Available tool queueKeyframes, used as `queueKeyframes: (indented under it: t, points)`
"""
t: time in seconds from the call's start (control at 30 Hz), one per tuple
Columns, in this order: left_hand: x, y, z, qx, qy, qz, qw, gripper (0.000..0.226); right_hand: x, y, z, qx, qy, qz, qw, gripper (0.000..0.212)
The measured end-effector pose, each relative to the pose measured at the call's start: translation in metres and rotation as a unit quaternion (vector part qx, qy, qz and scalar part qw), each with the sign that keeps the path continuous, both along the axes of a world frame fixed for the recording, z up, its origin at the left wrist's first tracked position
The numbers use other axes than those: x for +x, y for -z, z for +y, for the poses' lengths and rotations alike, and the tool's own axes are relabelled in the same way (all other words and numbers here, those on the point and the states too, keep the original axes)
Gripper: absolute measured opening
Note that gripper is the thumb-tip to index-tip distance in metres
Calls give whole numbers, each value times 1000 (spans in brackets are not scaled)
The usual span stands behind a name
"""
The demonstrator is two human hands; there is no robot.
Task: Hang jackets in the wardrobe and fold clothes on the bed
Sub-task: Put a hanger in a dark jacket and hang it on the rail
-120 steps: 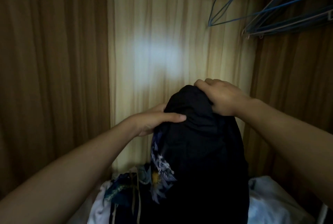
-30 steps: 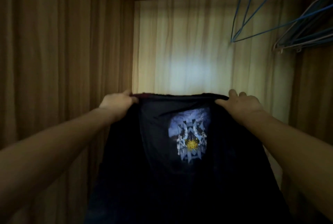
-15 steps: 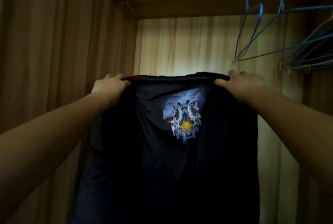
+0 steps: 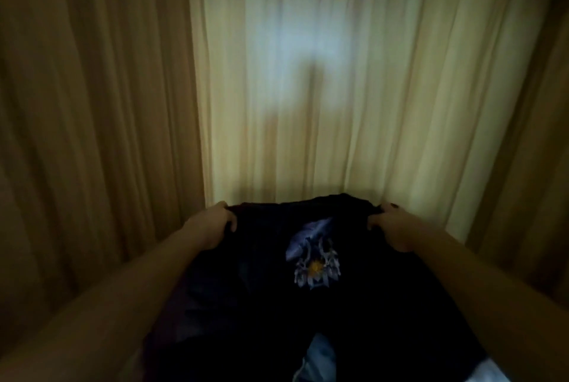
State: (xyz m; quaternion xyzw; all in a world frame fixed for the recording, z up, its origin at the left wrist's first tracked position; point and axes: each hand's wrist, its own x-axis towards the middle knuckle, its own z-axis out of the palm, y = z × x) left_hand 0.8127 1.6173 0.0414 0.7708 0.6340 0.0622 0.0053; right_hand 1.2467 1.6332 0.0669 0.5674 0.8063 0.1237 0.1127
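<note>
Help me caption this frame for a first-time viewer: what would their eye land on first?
First, the pale blue glare on the wardrobe's back panel, upper centre. Then the dark garment low in the middle, its blue-and-yellow emblem facing the camera, gripped at its top edge by the left hand and the right hand.

Dim warm scene, pale glare patch on the back panel (image 4: 311, 52), motion blur throughout, dark corners, wide-angle bending at edges

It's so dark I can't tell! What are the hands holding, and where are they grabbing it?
A dark garment with a blue-and-yellow print. The left hand and the right hand each grip one end of its top edge.
</note>
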Motion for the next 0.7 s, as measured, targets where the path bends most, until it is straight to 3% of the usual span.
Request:
queueKeyframes:
  t: [0.13,0.27,0.43,0.7]
  points:
    - [6,47,1,-7,-17,-55,998,39,17,47,-3,-58,54,90,993,47]
    - [16,29,-5,6,-3,-97,995,39,17,28,-17,-40,68,191,978,39]
    - [53,-48,-18,29,64,-141,987,31,10,-55,-37,21,44,277,960,42]
    - [125,-226,-52,105,141,-150,973,28,9,-240,-83,113,-3,294,949,47]
